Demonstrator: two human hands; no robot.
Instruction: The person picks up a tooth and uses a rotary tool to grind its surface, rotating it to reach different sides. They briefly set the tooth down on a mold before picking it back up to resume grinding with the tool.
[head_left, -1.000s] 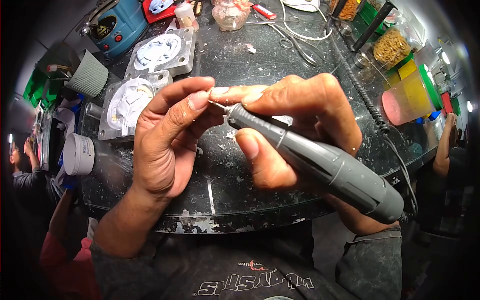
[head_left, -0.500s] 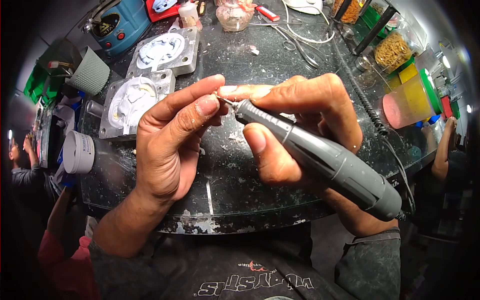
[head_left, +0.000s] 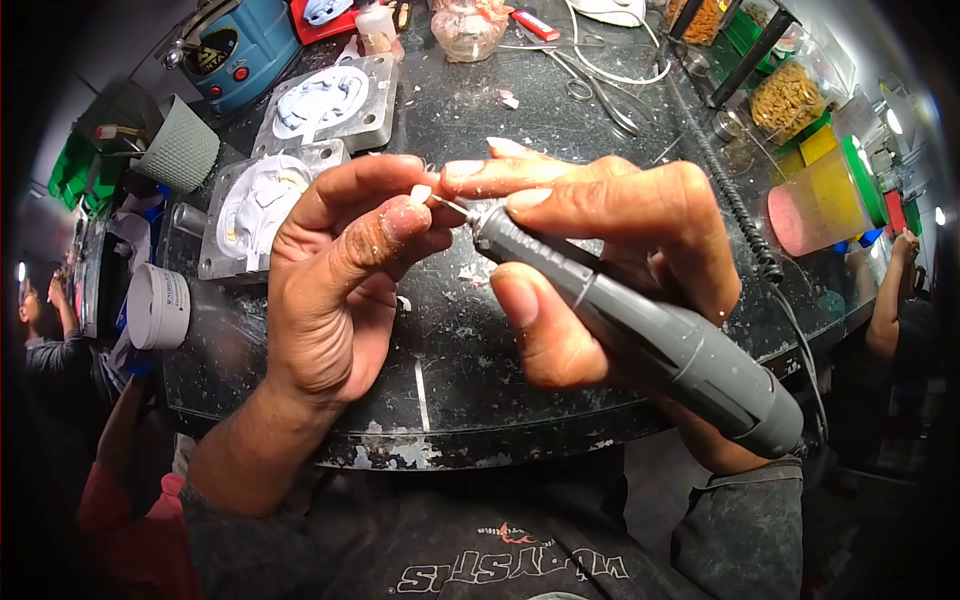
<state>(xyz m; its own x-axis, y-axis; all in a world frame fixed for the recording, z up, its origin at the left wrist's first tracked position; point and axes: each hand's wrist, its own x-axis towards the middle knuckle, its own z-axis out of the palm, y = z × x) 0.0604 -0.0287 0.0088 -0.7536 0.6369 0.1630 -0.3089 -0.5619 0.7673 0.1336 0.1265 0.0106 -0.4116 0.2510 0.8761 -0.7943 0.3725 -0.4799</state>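
Between thumb and index finger, my left hand pinches a small whitish denture tooth. My right hand is wrapped round a dark grey rotary handpiece, thumb below and fingers along the top. The thin bur at its nose points left, its tip right at the tooth. Pale dust clings to the fingertips of both hands. Beyond my left hand lie two metal flask halves: the nearer one holds white plaster, the farther one a bluish-white cast.
At left stand a white tub, a grey woven basket and a blue machine. Scissors and a glass jar lie farther back. A coiled cord runs along the right, beside a green-lidded container. Other people are at both sides.
My right hand and the handpiece have shifted slightly right and down. My left thumb has drawn back a little, so the tooth shows more clearly.
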